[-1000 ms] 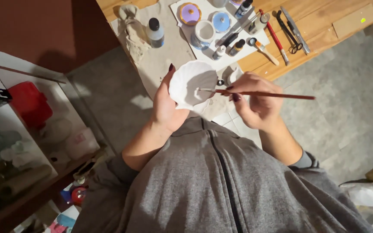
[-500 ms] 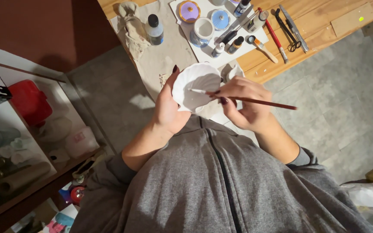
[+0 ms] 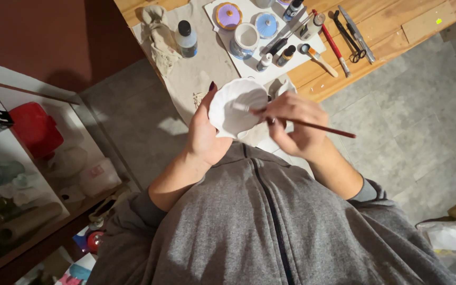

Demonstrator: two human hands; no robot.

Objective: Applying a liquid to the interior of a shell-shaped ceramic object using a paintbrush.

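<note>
Warm dim indoor light, deep shadows left, soft wide-angle edge blur.

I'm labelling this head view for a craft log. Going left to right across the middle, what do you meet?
Red container → left hand → white shell-shaped dish → right hand → the brush's handle end.

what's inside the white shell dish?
The paintbrush tip, held by the right hand, touches the white shell dish interior, which looks plain white. The left hand covers its underside.
</note>
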